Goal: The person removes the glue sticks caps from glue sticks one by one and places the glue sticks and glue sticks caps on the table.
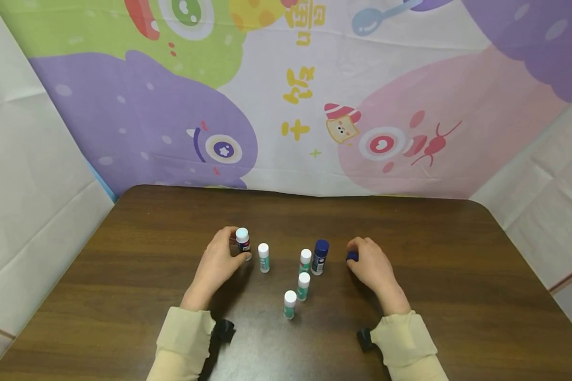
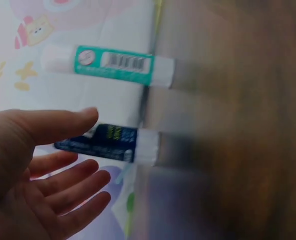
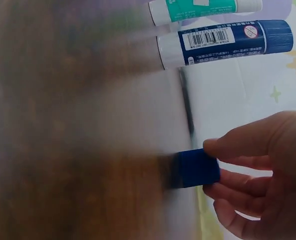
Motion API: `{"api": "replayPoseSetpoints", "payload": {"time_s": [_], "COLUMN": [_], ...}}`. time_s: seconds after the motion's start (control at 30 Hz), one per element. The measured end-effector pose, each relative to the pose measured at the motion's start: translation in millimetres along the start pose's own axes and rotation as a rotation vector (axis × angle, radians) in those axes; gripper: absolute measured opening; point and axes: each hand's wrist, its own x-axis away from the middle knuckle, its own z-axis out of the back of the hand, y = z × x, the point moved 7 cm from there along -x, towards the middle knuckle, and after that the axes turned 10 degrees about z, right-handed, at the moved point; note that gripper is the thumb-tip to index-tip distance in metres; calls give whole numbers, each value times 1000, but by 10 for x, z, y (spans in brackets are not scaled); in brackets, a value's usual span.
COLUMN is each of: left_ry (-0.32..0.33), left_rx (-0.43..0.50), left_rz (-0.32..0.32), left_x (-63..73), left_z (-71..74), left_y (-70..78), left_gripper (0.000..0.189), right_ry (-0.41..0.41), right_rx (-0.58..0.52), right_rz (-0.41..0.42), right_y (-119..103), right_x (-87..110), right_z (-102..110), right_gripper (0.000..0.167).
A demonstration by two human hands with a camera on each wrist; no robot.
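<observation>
The left hand [image 1: 217, 264] is curved about an upright dark stick [image 1: 243, 244] on the table [image 1: 171, 211], its thumb masking part; I can't tell whether it grips. The right hand [image 1: 373, 267] pinches a blue piece [image 3: 198, 168], mostly covered from above. One green stick [image 1: 305, 257] is half hidden behind another.

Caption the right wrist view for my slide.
The right hand pinches a small blue block while a blue-capped tube and a green-and-white tube stand side by side.

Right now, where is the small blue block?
In the head view's right half, the small blue block is in the right hand, right of the navy-capped glue stick.
</observation>
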Motion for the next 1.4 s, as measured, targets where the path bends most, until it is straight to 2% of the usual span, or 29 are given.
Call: {"api": "replayPoseSetpoints", "payload": {"time_s": [0.17,0.3,0.57,0.7,0.93,1.4], "left_ry": [-37,-15,87,82,6,-25], "left_rx": [-23,-14,14,24,-13,-10], "left_rz": [-52,-116,-252,-291,-244,-153], "left_x": [26,58,197,253,261,223], "left_z": [92,200,325,281,91,-90], "left_y": [89,224,510,628,648,558], "left_gripper": [64,65,48,41,42,42], "right_ry": [63,131,286,335,394,418], "right_rx": [-17,-24,-50,-59,-103,-157], "right_rz": [31,52,100,123,190,318], "right_y": [-83,-157,-310,-376,-525,-798], "right_x": [14,28,79,103,143,170], "right_z": [109,219,404,476,537,533], "right_gripper": [31,29,20,19,17,21]}}
